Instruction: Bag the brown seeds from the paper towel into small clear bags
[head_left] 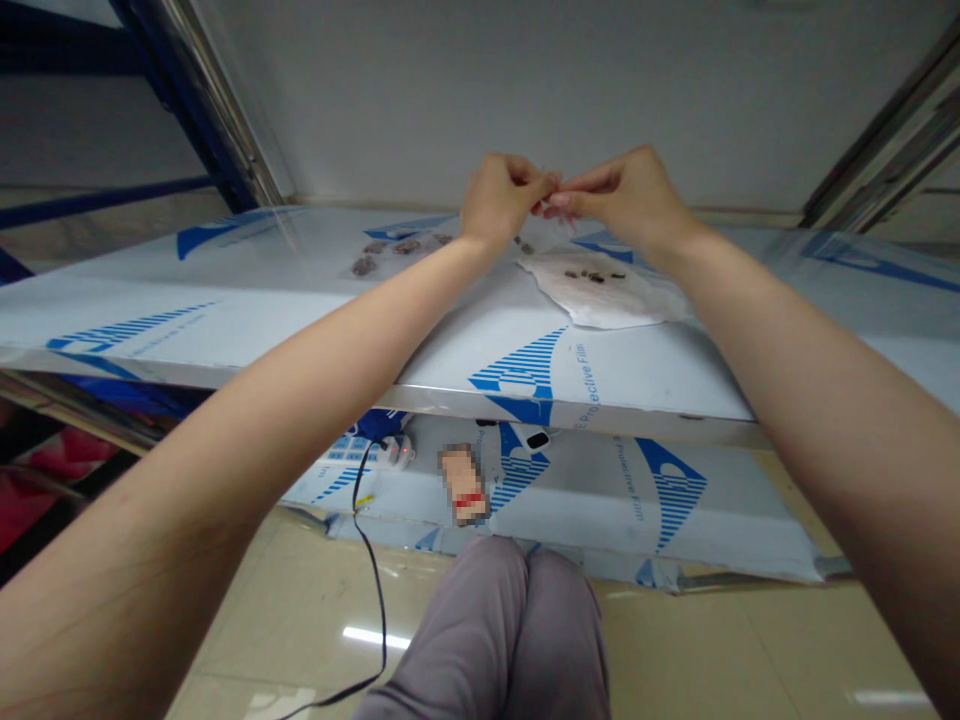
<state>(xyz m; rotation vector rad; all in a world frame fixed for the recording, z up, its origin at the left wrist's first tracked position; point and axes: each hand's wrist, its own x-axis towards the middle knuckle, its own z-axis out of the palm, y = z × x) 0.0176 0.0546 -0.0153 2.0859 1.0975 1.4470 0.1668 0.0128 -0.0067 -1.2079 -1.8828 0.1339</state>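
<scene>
My left hand and my right hand meet above the back of the table. Thumb and fingers are pinched on both, holding between them a thin, see-through plastic wrapper, small and partly hidden by the fingertips. Below my right hand lies a white paper sheet with several small dark brown pieces on it. Left of my left forearm sit several small clear packets with dark brown contents. Another dark piece lies near the paper's upper left edge, under the hands.
The table is covered in printed protective film, with a wall behind it. On the lower shelf are a power strip, a blurred-out box-like thing and a small white device. A black cable hangs to the floor.
</scene>
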